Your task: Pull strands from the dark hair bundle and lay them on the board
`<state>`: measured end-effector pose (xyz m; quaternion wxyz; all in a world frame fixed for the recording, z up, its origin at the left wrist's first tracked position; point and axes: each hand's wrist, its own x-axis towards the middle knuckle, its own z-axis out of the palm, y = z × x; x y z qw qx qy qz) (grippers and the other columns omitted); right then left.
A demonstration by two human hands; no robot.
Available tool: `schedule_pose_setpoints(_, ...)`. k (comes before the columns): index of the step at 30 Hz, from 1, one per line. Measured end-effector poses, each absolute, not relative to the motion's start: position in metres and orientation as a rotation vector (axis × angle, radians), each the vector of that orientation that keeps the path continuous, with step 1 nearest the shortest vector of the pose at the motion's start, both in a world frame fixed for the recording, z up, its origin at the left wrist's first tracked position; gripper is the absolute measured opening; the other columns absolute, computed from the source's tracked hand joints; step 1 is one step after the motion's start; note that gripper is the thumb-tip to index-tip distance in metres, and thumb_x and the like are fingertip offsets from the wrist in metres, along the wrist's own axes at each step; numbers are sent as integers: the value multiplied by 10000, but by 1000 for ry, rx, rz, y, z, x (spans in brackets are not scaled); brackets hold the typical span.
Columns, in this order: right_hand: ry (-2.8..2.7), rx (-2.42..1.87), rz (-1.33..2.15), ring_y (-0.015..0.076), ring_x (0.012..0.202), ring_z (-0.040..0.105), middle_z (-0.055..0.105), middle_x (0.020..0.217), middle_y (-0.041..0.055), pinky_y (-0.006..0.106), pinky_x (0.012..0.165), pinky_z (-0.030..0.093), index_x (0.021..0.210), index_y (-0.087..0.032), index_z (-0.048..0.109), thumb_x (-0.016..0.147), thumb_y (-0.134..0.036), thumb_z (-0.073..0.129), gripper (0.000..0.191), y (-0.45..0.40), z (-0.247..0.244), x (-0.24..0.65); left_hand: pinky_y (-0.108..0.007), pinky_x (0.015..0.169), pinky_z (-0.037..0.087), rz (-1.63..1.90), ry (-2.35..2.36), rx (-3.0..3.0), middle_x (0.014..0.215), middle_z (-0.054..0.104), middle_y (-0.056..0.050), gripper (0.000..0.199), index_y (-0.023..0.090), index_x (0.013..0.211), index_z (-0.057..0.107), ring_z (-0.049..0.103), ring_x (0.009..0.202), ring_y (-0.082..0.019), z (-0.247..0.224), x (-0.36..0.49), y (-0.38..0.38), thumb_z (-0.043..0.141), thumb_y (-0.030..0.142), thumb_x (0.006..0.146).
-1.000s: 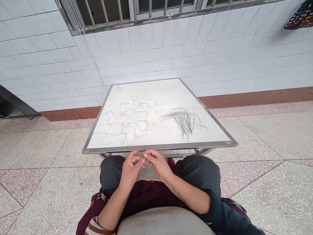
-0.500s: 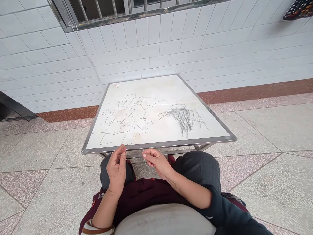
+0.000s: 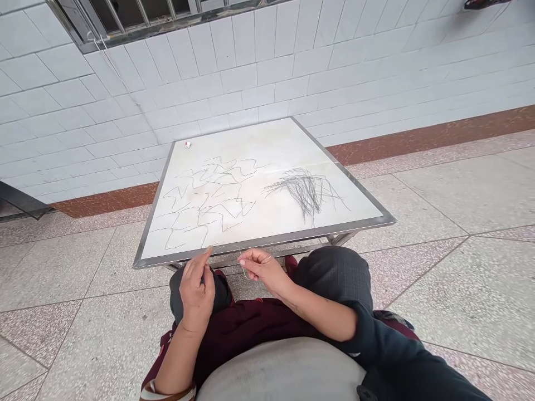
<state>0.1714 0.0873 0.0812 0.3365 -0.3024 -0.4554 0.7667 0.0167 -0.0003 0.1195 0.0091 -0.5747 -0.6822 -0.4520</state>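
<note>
Over my lap, at the front edge of a white table (image 3: 276, 145), my right hand (image 3: 261, 267) pinches a thin bent wire (image 3: 244, 274) between thumb and fingers. My left hand (image 3: 198, 289) is just to its left, fingers raised near the table edge; whether its fingertips touch the wire is too fine to tell. Several bent, zigzag wires (image 3: 223, 206) lie spread over the left half of the table. A dense heap of dark thin wires (image 3: 307, 192) lies on the right half.
A small white and red object (image 3: 188, 145) sits at the table's back left corner. Behind stands a white tiled wall (image 3: 234, 83) with a barred window (image 3: 146, 16). My knees (image 3: 338, 278) are under the table's front edge.
The view has shifted a little, so the table appears slightly further left. Both hands remain close together at the front edge, and the wire in my right hand now shows a strand reaching leftward.
</note>
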Motion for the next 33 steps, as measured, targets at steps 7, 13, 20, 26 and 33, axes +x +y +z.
schedule_pose_setpoints(7,-1168,-796,1965,58,449,401,469,534,-64,192,419,279,780,-188,616,692,-445,694,283,89,87,174,-410,941,446,-1399,-2117,-1878,1138,666,-53,338,247,1175,605,591,1056,-224,116,23,0,495,186,862)
schedule_pose_setpoints(13,-1148,-774,1969,55,447,404,467,538,-67,187,414,273,782,-184,613,698,-428,694,270,91,83,173,-373,896,475,-1336,-2075,-2009,1047,700,-45,402,274,1263,543,619,977,-204,111,19,2,460,167,884)
schedule_pose_setpoints(20,-1240,-779,1992,49,447,421,532,608,-52,189,421,297,810,-186,632,693,-434,692,281,96,76,174,-354,889,478,-1214,-2049,-2065,1017,708,-37,403,288,1266,543,626,940,-193,120,8,0,397,169,909)
schedule_pose_setpoints(26,-1319,-790,1972,59,440,437,505,553,-61,196,429,311,796,-188,635,687,-444,690,284,96,77,174,-334,835,492,-1151,-2061,-2111,1083,687,-49,459,291,1338,457,650,830,-182,116,4,-1,398,160,901)
schedule_pose_setpoints(33,-1291,-816,1991,58,435,427,496,546,-66,200,432,301,770,-179,625,659,-450,705,303,98,80,177,-307,772,491,-913,-2069,-2166,902,709,-45,458,308,1327,474,611,766,-186,115,-1,-2,374,161,905)
